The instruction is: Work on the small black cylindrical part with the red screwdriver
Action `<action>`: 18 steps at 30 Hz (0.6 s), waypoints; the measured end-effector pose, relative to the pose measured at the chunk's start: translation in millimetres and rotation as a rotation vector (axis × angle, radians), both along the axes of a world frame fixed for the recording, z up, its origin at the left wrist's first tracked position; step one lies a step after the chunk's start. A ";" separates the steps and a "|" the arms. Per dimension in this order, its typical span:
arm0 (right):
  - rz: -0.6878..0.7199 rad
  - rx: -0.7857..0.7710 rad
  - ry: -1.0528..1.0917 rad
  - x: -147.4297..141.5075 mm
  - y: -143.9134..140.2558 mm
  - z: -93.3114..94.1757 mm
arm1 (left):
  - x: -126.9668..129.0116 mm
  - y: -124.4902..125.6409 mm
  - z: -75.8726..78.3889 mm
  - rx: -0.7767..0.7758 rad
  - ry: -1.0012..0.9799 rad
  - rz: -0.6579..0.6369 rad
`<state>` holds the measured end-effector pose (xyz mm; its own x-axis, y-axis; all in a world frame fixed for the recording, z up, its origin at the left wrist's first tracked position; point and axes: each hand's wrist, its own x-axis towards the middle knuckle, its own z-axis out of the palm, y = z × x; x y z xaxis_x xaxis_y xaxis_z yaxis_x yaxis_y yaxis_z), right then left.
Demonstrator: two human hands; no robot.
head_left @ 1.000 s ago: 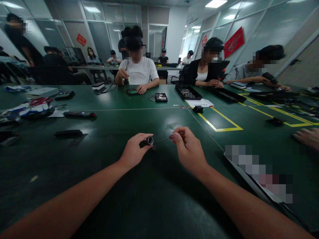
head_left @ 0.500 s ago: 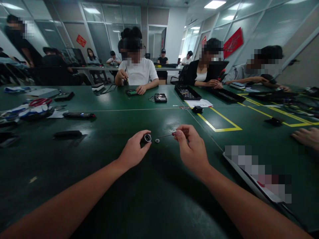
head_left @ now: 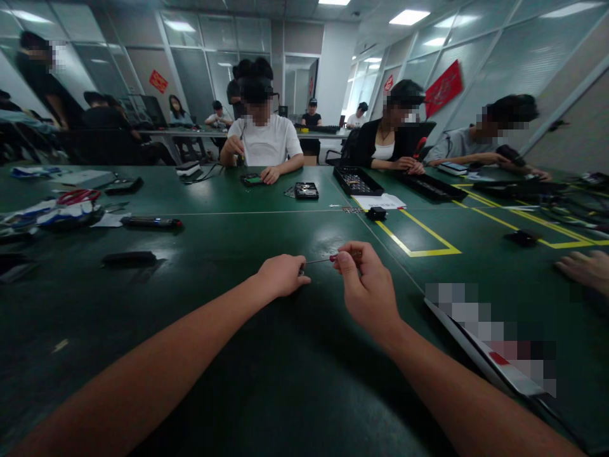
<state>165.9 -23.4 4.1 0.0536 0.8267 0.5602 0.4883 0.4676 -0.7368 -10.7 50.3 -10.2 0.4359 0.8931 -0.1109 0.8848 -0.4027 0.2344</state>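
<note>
My left hand [head_left: 284, 275] is closed in a pinch close to the table, thumb below and fingers above. A sliver of a small round metal part [head_left: 301, 270] shows between its fingertips; the rest is hidden by the hand. The black cylinder with a silver rim, seen earlier, is out of sight now. In my right hand [head_left: 364, 279] a screwdriver [head_left: 333, 258] with a reddish handle is gripped between thumb and fingers. Its thin shaft points left, the tip reaching the fingertips of my left hand.
On the green table [head_left: 228, 381] lie a black pen-like tool [head_left: 152, 222], a dark flat piece [head_left: 128, 258] and a hard drive [head_left: 306, 190]. A white-edged device [head_left: 485, 343] lies at right, near another person's hand [head_left: 583, 266]. Co-workers sit opposite, beside black trays [head_left: 358, 181].
My left hand has moved right, over the spot where the small round part lay, and turned so the cylinder no longer shows. My right hand has stayed nearly still with the screwdriver.
</note>
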 end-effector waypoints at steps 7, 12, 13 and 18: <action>-0.001 0.012 -0.001 -0.1 -1.1 1.2 | -8.4 0.7 5.8 -0.044 -0.004 -0.003; 0.001 0.007 0.001 -0.4 -1.9 2.0 | -44.6 1.2 5.5 -0.079 -0.162 -0.009; 0.004 0.007 0.000 -0.5 -2.0 2.1 | -54.5 1.2 6.1 -0.102 -0.211 -0.009; 0.010 -0.001 -0.001 -0.7 -2.3 2.4 | -112.9 -15.7 19.6 -0.291 -0.517 0.266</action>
